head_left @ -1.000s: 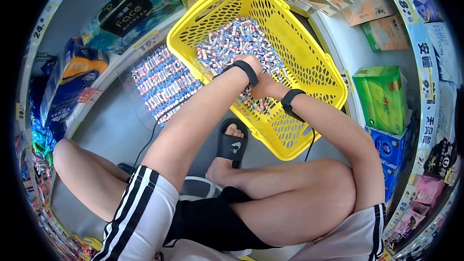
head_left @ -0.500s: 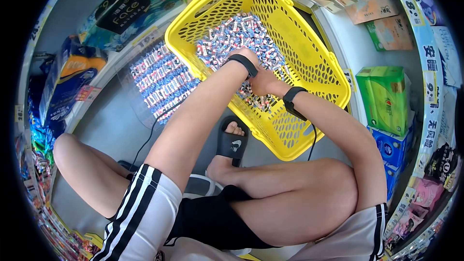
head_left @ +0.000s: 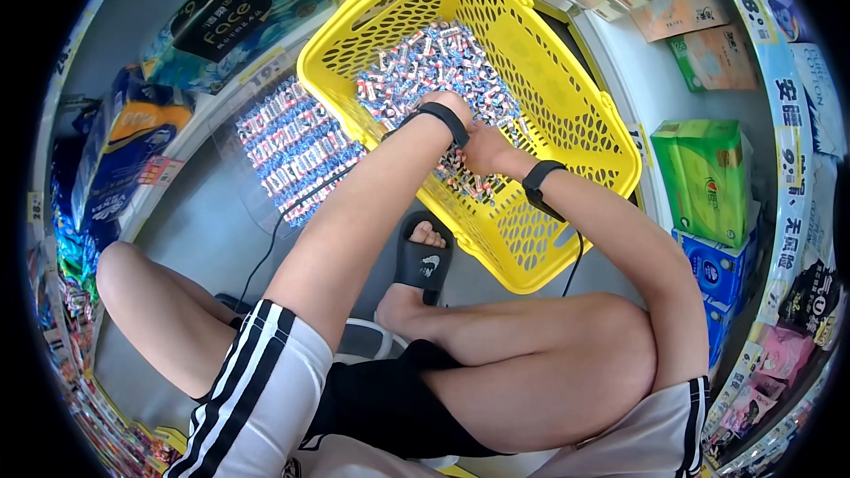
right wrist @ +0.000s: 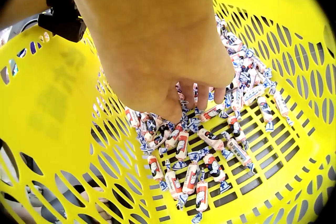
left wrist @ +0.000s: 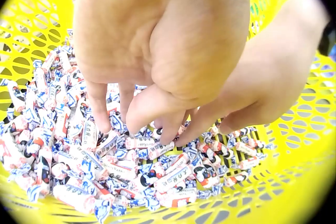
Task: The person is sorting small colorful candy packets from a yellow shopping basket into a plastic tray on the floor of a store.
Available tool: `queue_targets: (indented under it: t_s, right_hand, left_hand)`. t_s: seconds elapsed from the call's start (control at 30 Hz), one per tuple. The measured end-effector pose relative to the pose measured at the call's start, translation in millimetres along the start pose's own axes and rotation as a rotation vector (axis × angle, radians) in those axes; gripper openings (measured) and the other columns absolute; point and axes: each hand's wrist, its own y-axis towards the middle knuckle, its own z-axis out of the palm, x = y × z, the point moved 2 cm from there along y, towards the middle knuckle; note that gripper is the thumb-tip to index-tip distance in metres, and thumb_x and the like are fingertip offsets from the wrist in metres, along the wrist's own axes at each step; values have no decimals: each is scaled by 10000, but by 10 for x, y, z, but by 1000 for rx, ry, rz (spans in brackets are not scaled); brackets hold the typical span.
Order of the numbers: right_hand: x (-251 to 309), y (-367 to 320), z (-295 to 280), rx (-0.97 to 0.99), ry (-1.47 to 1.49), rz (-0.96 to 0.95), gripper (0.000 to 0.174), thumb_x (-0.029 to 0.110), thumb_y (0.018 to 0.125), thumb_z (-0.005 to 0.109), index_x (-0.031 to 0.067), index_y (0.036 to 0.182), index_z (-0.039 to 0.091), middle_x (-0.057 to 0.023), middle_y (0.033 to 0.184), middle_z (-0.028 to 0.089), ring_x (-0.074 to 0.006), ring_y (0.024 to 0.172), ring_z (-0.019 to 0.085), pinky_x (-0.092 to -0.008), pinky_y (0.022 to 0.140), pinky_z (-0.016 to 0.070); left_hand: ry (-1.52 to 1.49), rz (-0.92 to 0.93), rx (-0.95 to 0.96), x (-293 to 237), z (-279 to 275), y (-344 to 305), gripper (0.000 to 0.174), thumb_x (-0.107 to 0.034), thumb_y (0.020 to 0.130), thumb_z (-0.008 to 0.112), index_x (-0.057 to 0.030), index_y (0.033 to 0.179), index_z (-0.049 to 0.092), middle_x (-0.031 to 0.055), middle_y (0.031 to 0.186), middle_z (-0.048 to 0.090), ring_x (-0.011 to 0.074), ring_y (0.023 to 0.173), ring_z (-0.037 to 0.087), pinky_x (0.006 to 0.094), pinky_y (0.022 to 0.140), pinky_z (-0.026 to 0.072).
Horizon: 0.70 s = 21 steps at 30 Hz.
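Many small wrapped candies (head_left: 434,62), white, blue and red with twisted ends, lie loose in a yellow plastic basket (head_left: 567,71). My left hand (head_left: 453,111) reaches down over the pile, its extended fingers touching candies in the left wrist view. Close beside it, my right hand (head_left: 487,150) points downward with its fingertips among the candies. From the right wrist view, the palm of that hand hides part of the pile. Through the slotted basket floor (right wrist: 278,155), gaps show between scattered candies.
More candies (head_left: 297,155) lie in neat rows on the floor left of the basket. A sandalled foot (head_left: 425,257) is near the basket's front edge. Shelves with tissue packs (head_left: 699,177) flank both sides. A black cable (head_left: 274,243) runs from the left wrist.
The basket sits slightly higher in the head view as the camera shifts. Both hands stay over the candies, with only slight movement and a little less overlap between them.
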Motion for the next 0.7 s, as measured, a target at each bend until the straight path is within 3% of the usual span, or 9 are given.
queue_targets:
  t_s: [0.13,0.27,0.33,0.37,0.43,0.5,0.7]
  right_hand:
    - [-18,-34,-51,-10,17,19,453,169,908,619,128,1358,649,-46,1472,537,-319,1341,498,-473,1066,469]
    - [-80,-110,-71,-108,28,-10,458,193,905,648,140,1360,652,-66,1422,582,-306,1305,547,-449,1052,489]
    - [-99,-175,-124,-192,192,-27,287,119,841,647,7,1097,711,-191,1212,665,-358,1212,600,-471,1010,502]
    - [-92,-187,-148,-194,190,-26,287,119,841,647,7,1097,711,-191,1212,665,-358,1212,600,-471,1010,502]
    - [-119,-148,-130,-156,155,-1,479,173,871,682,161,1349,665,-127,1367,627,-331,1253,599,-435,1064,496]
    - [-123,-123,-127,-172,193,-11,501,141,861,665,172,1362,660,-130,1371,630,-333,1252,602,-432,1060,501]
    - [-166,-178,-187,-131,362,56,551,51,824,606,195,1350,680,-152,1301,680,-334,1208,637,-425,1042,504]
  left_hand:
    - [46,68,-35,50,81,75,296,-365,891,745,-106,1026,799,127,1040,778,293,1003,745,432,866,595]
    - [99,176,-215,82,243,161,280,-338,895,729,-99,1030,788,130,1016,779,308,994,745,443,855,598]
    - [122,251,-286,44,182,64,276,-327,899,718,-94,1031,785,133,1006,778,314,988,745,448,851,598]
    - [117,225,-245,19,146,41,268,-329,909,703,-100,1022,787,131,999,778,319,976,745,454,844,598]
    - [110,196,-206,-48,35,-56,263,-330,918,689,-106,1012,789,129,992,777,324,963,746,460,837,598]
    - [162,186,-119,-77,-29,-118,287,-375,925,675,-123,997,792,122,986,776,319,940,748,461,827,597]
    - [218,190,-113,-98,-165,-145,289,-417,930,651,-167,972,790,109,961,773,307,895,748,440,798,596]
